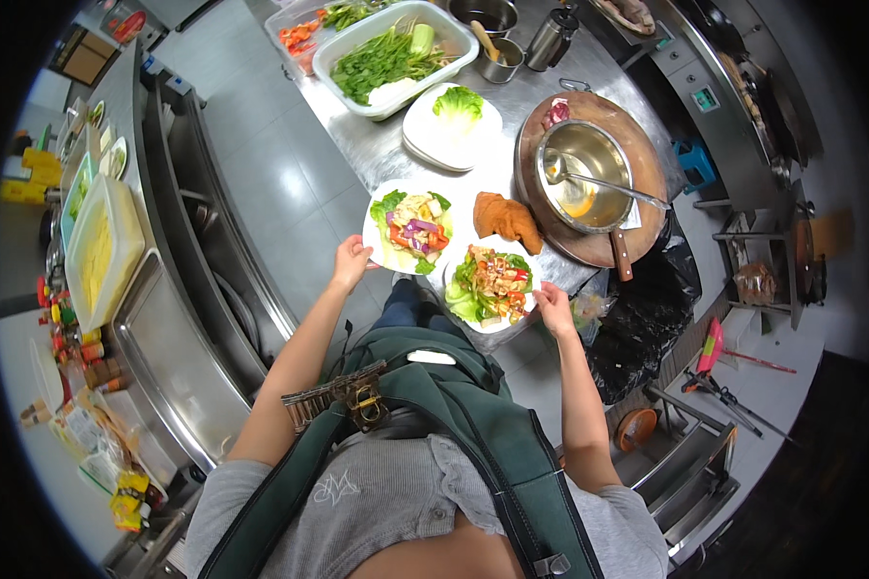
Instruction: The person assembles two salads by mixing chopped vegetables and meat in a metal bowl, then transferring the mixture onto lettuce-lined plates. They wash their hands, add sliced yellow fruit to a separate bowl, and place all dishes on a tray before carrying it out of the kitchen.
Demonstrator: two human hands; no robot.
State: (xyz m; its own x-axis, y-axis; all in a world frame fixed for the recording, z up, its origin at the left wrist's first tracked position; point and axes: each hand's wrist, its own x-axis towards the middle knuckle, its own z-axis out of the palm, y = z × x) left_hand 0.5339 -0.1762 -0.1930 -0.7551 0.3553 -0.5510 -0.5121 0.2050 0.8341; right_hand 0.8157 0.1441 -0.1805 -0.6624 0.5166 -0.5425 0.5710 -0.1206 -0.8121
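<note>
A: What is held by the left hand (350,261)?

B: The rim of a white plate of salad (410,230) is gripped at about its eight o'clock edge. The fingers are closed on the rim, with the thumb seen on top.

A: And the right hand (553,307)?

B: A second plate of salad (490,286) is gripped at roughly its four o'clock edge, the fingers curled shut around the rim. This plate is seen at the near edge of the steel surface (512,101), partly overhanging it; whether it is lifted cannot be told.

A: How are the two plates placed relative to each other?

B: The second plate is found at five o'clock of the first, just beside it, the rims nearly touching. Both are heaped with lettuce, red pieces and pale strips.

A: What is seen around them?

B: A piece of fried, breaded meat (508,220) is laid on the surface at three o'clock of the first plate, just beside a round wooden chopping board (637,159). A steel mixing bowl (587,177) is set on that board, with a ladle (603,183) resting in it. At twelve o'clock of the first plate, a white plate with a lettuce leaf (452,124) is found, and beyond it a white tray of greens (396,56). A black bin bag (637,314) is hung at three o'clock of the right hand.
</note>
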